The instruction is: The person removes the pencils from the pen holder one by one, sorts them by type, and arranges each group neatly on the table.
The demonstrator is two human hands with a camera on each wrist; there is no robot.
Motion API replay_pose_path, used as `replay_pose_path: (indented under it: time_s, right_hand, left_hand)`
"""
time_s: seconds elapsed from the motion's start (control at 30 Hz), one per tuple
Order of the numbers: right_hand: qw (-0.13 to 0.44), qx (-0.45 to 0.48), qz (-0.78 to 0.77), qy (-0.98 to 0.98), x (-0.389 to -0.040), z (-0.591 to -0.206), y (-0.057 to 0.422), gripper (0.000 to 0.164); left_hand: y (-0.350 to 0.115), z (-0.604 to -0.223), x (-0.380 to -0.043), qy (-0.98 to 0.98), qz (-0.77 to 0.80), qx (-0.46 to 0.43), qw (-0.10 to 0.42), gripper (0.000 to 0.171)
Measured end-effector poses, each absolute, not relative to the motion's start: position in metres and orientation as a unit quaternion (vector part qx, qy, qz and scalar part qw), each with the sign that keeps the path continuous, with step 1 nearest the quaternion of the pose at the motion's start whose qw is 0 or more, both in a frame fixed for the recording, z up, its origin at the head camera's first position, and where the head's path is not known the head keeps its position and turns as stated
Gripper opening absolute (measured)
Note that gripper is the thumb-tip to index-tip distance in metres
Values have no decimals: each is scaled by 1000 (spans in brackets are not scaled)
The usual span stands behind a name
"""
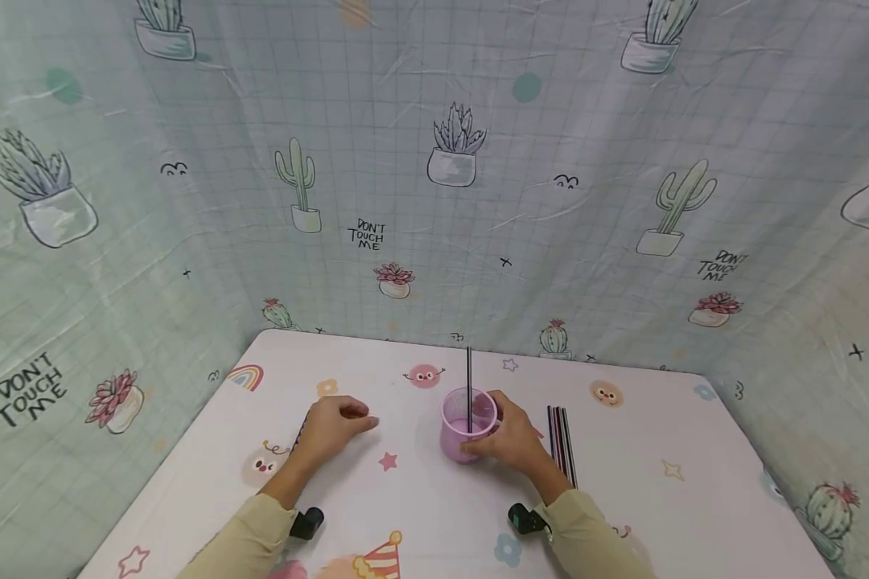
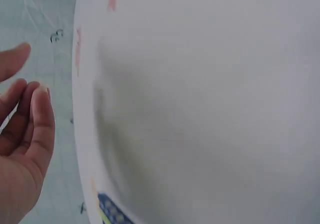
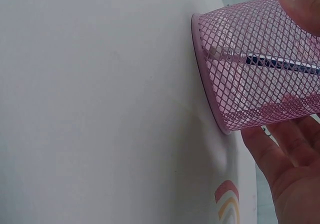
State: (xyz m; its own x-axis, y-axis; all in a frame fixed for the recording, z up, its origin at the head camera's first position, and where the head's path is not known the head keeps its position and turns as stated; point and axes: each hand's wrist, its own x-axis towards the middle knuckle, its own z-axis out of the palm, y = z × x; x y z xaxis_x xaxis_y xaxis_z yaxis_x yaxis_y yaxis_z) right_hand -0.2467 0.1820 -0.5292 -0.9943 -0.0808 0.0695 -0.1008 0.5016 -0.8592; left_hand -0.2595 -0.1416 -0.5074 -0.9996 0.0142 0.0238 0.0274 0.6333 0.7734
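My right hand (image 1: 514, 438) grips a pink mesh pencil cup (image 1: 458, 445), with fingers and thumb on opposite sides. One dark, striped pencil (image 1: 469, 378) stands upright in the cup. Through the mesh in the right wrist view, the pencil (image 3: 280, 62) shows a pale lower end near the cup's base. To the left, my left hand (image 1: 329, 430) hovers with loosely bent fingers and holds nothing. A dark blue patterned object (image 2: 114, 210) peeks in at the bottom of the left wrist view; most of it is hidden.
Several slim dark pencils (image 1: 561, 446) lie side by side on the white printed table (image 1: 420, 498), right of the cup and partly behind my right forearm. A cactus-print cloth (image 1: 376, 185) hangs behind the table and along both sides.
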Motion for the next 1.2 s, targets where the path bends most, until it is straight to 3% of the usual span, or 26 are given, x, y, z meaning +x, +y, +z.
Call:
replay_pose_path:
  time_s: [0.37, 0.63, 0.87, 1.2]
  right_hand:
    - [10, 57, 489, -870, -245, -530, 184, 85]
    - [20, 79, 494, -866, -246, -530, 185, 81]
    - [5, 93, 495, -864, -246, -527, 183, 85]
    - [-13, 111, 497, -860, -245, -521, 184, 86]
  left_hand:
    - [-68, -504, -254, -797, -586, -125, -78, 71]
    - [-26, -500, -252, -799, -567, -180, -86, 100]
    - [-18, -504, -252, -818, -544, -179, -55, 100]
    - [-19, -507, -254, -822, -536, -185, -51, 96]
